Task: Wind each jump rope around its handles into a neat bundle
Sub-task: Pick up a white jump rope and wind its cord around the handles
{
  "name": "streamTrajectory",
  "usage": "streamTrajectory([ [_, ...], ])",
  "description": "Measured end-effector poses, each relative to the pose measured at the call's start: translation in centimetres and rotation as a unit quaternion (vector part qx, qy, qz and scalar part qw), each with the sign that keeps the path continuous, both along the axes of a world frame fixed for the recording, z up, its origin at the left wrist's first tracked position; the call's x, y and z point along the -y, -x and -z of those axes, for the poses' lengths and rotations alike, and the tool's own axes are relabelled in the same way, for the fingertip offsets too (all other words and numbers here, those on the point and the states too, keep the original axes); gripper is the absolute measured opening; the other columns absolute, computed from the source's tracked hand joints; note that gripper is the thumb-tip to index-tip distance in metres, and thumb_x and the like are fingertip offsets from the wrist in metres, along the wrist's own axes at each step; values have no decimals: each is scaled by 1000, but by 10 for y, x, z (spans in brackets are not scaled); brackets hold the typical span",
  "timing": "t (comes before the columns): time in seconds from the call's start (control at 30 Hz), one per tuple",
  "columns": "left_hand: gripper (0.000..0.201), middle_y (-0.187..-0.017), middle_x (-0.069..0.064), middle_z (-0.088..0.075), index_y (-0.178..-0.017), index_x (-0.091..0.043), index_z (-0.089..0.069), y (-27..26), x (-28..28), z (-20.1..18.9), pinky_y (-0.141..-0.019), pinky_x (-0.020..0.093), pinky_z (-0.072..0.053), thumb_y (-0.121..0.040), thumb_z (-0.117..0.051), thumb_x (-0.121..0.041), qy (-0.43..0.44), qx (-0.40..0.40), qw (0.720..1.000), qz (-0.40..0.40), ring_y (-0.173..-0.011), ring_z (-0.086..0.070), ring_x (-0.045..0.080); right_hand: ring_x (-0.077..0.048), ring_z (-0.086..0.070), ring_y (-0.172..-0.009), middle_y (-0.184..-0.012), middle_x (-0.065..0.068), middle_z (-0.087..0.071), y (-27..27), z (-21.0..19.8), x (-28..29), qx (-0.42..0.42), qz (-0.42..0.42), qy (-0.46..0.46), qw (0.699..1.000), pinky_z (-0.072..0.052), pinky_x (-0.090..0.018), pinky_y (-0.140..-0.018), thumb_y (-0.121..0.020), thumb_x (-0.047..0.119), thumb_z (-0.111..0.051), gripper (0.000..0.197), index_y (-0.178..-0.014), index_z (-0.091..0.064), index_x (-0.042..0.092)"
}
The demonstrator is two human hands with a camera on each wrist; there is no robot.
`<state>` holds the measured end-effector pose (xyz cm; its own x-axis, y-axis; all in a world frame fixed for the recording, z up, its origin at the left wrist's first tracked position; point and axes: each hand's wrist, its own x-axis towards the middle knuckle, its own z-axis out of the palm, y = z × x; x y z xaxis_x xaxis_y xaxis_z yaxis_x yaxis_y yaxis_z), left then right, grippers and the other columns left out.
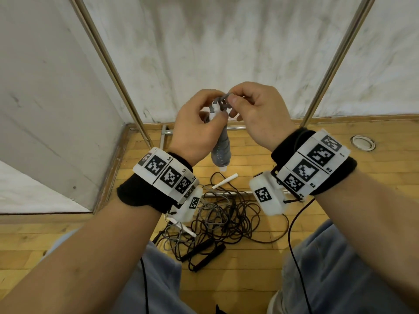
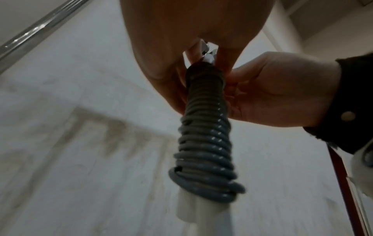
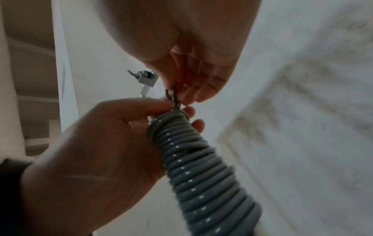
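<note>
The left hand [image 1: 195,130] grips the upper end of a grey rope bundle [image 1: 221,150], coiled tightly around white handles and held upright above the floor. The right hand [image 1: 256,114] pinches the rope's loose end [image 1: 224,97] at the bundle's top. Tangled ropes [image 1: 222,218] lie on the wooden floor [image 1: 254,264] below.

At the centre of the frame, the left hand [image 1: 197,128] grips the top of a grey rope bundle [image 1: 221,150] wound around white handles, which hangs upright below the fist. The right hand [image 1: 256,116] pinches the grey rope end [image 1: 224,97] just above it. Below them, on the wooden floor [image 1: 249,264], lies a tangle of loose ropes [image 1: 229,216], dark and grey, with a white handle [image 1: 225,181] and black handles [image 1: 204,252].
</note>
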<state>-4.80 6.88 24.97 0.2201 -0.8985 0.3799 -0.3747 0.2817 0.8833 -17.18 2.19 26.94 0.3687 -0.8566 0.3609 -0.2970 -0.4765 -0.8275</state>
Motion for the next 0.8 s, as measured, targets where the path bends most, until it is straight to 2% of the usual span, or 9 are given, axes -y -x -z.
streamTrajectory([
  [0.1, 6, -82, 0, -63, -85, -23, -57, -1, -6, -18, -68, 45, -53, -81, -61, -21, 35, 40, 998, -29, -76, -63, 24, -14, -63, -72, -73, 4, -63, -2, -20, -6, 9, -20, 20, 1000, -53, -31, -73, -91, 8, -53, 15, -84, -66, 11],
  [0.2, 15, -73, 4, -62, -80, -13, -55, -8, -10, -43, -58, 43, -50, -84, -62, -25, 60, 100, 992, -46, -64, -61, 25, -21, -64, -77, -75, 2, -65, -6, -45, -13, 20, -24, 42, 999, -53, -39, -78, -90, 9, -54, 15, -80, -66, 14],
  [0.33, 22, -69, 4, -67, -77, -8, -57, -20, -18, -86, -59, 40, -52, -84, -55, -29, 83, 205, 973, -65, -62, -65, 21, -22, -64, -78, -77, -3, -65, -13, -78, -20, 42, -17, 66, 997, -52, -42, -80, -89, 8, -54, 14, -82, -65, 6],
  [0.43, 23, -63, -6, -63, -73, -10, -65, -29, -26, -119, -60, 38, -51, -85, -56, -28, 98, 271, 955, -74, -61, -63, 17, -21, -63, -77, -75, -2, -63, -20, -100, -25, 44, -19, 93, 995, -52, -39, -77, -90, 7, -53, 15, -81, -64, 8],
  [0.57, 20, -65, -10, -65, -75, -15, -73, -43, -31, -156, -63, 30, -49, -87, -60, -24, 95, 285, 951, -79, -63, -62, 7, -14, -59, -66, -69, 2, -62, -31, -132, -27, 55, -22, 100, 993, -53, -37, -74, -91, 9, -52, 17, -79, -64, 11],
  [0.63, 16, -77, -7, -71, -84, -18, -75, -49, -30, -171, -65, 23, -49, -88, -60, -21, 116, 236, 962, -78, -70, -62, 3, -14, -60, -65, -67, 1, -63, -37, -153, -25, 66, -33, 96, 993, -54, -39, -75, -92, 9, -53, 18, -77, -64, 11],
  [0.7, 12, -85, -10, -70, -91, -18, -73, -55, -28, -186, -68, 20, -49, -88, -61, -18, 142, 176, 970, -86, -77, -62, 1, -19, -63, -69, -70, -3, -64, -45, -178, -21, 87, -50, 88, 991, -55, -42, -79, -91, 8, -54, 20, -74, -63, 14],
  [0.73, 9, -84, -13, -68, -90, -20, -71, -60, -26, -195, -68, 19, -49, -88, -62, -18, 149, 164, 971, -93, -76, -61, -1, -20, -63, -69, -71, -4, -64, -49, -189, -19, 96, -59, 87, 990, -55, -42, -80, -91, 7, -54, 20, -74, -62, 14],
  [0.8, 6, -79, -14, -65, -85, -24, -68, -70, -22, -214, -65, 17, -47, -87, -62, -22, 154, 199, 962, -109, -69, -57, -4, -18, -62, -66, -71, -4, -63, -59, -209, -15, 99, -66, 95, 988, -56, -39, -78, -91, 7, -53, 18, -77, -63, 10],
])
